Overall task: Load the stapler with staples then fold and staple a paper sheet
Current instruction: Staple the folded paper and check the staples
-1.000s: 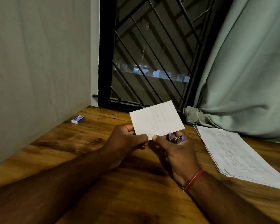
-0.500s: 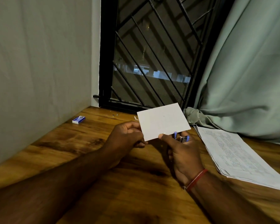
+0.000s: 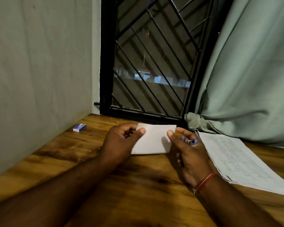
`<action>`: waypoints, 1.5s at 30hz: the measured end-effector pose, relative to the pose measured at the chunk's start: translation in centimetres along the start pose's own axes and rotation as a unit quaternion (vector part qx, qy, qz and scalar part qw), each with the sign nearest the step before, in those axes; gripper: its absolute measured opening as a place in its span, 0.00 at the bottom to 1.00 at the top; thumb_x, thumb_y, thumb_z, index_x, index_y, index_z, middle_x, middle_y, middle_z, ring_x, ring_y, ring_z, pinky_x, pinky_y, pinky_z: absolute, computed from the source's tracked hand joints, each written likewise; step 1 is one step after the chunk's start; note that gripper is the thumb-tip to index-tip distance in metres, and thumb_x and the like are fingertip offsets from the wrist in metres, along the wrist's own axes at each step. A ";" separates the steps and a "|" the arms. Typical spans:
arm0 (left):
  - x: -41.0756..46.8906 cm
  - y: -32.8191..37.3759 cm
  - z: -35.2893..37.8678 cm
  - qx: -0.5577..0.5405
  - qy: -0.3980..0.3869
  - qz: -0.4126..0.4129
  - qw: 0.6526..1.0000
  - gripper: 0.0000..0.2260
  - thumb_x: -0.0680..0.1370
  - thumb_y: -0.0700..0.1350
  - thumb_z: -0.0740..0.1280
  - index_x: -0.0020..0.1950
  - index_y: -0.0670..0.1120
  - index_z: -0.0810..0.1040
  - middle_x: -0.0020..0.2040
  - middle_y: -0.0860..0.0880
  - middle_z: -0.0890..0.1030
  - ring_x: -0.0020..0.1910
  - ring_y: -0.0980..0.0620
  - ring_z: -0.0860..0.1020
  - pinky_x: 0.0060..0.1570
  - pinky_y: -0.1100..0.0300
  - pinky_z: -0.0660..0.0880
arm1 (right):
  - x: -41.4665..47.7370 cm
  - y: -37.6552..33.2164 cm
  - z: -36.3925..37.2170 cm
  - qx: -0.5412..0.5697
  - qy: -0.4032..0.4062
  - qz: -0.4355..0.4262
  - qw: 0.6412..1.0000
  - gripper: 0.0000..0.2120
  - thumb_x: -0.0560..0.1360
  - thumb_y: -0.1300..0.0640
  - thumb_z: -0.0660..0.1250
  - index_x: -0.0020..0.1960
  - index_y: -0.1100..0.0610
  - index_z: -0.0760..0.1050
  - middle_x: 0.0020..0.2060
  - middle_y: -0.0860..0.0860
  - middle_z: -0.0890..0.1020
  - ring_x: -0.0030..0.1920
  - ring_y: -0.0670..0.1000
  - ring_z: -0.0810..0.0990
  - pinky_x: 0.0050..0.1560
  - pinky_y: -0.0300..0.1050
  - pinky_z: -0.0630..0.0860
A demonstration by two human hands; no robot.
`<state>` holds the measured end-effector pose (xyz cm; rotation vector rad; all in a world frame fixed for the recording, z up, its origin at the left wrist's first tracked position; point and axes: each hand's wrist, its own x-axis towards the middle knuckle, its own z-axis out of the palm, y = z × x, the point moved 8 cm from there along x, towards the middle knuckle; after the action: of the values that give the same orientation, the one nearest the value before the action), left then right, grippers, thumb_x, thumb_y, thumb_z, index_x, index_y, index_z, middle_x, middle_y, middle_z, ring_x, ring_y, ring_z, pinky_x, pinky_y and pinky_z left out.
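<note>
folded white paper sheet [image 3: 152, 140] is held just above the wooden tabletop [image 3: 69, 154], pinched at both ends. left hand [image 3: 121, 142] grip is clamped on it, right hand [image 3: 189, 154] grip too, with the small blue-tipped metal stapler [image 3: 190, 141] tucked in. Fold is judged done; a staple in the sheet cannot be told.

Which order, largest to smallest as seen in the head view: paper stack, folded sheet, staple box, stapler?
1. paper stack
2. folded sheet
3. staple box
Unranked: stapler. It is mostly hidden in the right hand and only a tip shows. The box also lies farther away, so the order of those two is unsure.
</note>
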<state>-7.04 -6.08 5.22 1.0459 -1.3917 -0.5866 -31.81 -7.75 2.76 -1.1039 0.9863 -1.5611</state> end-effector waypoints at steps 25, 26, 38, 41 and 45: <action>0.3 -2.4 0.6 -0.157 0.002 -0.128 0.979 0.11 0.87 0.46 0.67 0.46 0.53 0.83 0.35 0.68 0.85 0.34 0.68 0.84 0.30 0.71 0.77 | 1.5 1.6 -0.7 -0.037 -0.024 -0.026 0.999 0.34 0.61 0.49 0.89 0.65 0.52 0.86 0.59 0.57 0.90 0.59 0.62 0.90 0.64 0.67 0.84; 0.2 -2.4 0.6 -0.153 0.000 -0.128 0.980 0.11 0.87 0.46 0.67 0.46 0.53 0.83 0.35 0.68 0.85 0.34 0.69 0.83 0.30 0.71 0.77 | 1.6 1.6 -0.6 -0.036 -0.026 -0.027 0.999 0.34 0.60 0.49 0.89 0.65 0.52 0.86 0.59 0.57 0.90 0.59 0.62 0.90 0.64 0.67 0.84; 0.4 -1.8 0.1 -0.110 0.004 -0.082 0.991 0.06 0.78 0.44 0.78 0.55 0.47 0.86 0.47 0.56 0.90 0.44 0.59 0.89 0.36 0.65 0.82 | 0.6 0.1 -0.4 -0.040 -0.022 -0.056 0.997 0.21 0.71 0.61 0.83 0.64 0.54 0.86 0.55 0.55 0.91 0.56 0.60 0.91 0.61 0.64 0.86; 0.1 -2.0 0.2 -0.079 -0.007 -0.078 0.994 0.12 0.76 0.44 0.81 0.58 0.50 0.85 0.49 0.60 0.90 0.48 0.59 0.89 0.41 0.63 0.85 | 0.3 -0.7 -0.6 -0.085 -0.008 -0.098 0.991 0.21 0.73 0.58 0.83 0.63 0.47 0.86 0.57 0.51 0.90 0.58 0.54 0.90 0.57 0.54 0.88; 0.4 -2.1 -0.5 -0.073 0.021 -0.076 0.994 0.12 0.76 0.44 0.81 0.58 0.50 0.85 0.49 0.59 0.90 0.48 0.59 0.89 0.42 0.61 0.86 | -0.4 -2.1 -0.6 -0.127 0.014 -0.160 0.979 0.19 0.76 0.60 0.81 0.63 0.45 0.86 0.53 0.48 0.91 0.53 0.45 0.89 0.52 0.36 0.85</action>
<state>-6.02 -7.32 3.69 1.0456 -1.2203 -0.7620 -32.87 -6.88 4.48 -1.4819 1.0895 -1.7421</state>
